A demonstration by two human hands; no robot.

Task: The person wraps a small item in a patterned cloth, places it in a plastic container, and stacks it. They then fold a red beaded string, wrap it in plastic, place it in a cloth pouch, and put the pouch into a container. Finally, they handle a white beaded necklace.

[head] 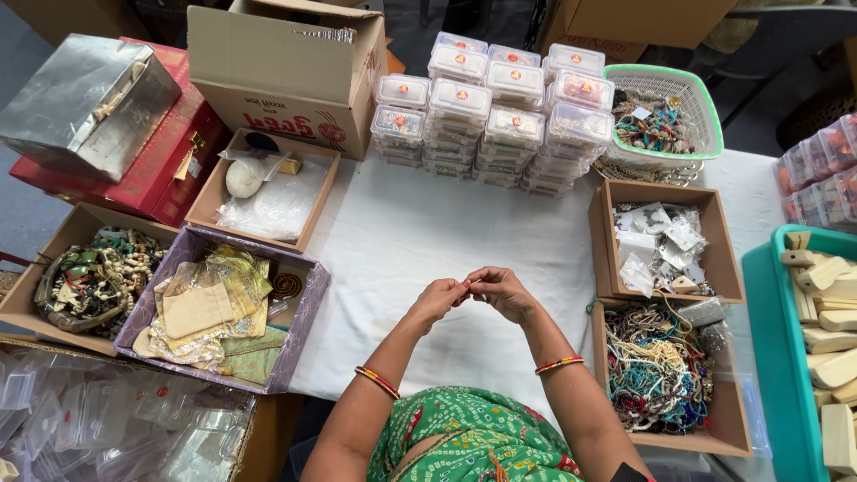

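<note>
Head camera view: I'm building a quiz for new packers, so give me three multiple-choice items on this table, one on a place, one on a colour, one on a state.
1. Where is the box of tangled beaded strings?
A. At the person's right
B. At the person's left
C. Behind the stacked clear containers

2. What colour is the mesh basket at the far edge of the table?
A. Red
B. Green
C. Black

3. How are the left hand and right hand placed?
A. Flat on the white cloth, wide apart
B. Reaching into separate boxes
C. Fingertips together above the white cloth

Answers:
1. A, it sits beside the right forearm.
2. B, its rim and mesh are green.
3. C, the fingertips meet at the middle; anything pinched there is too small to tell.
</note>
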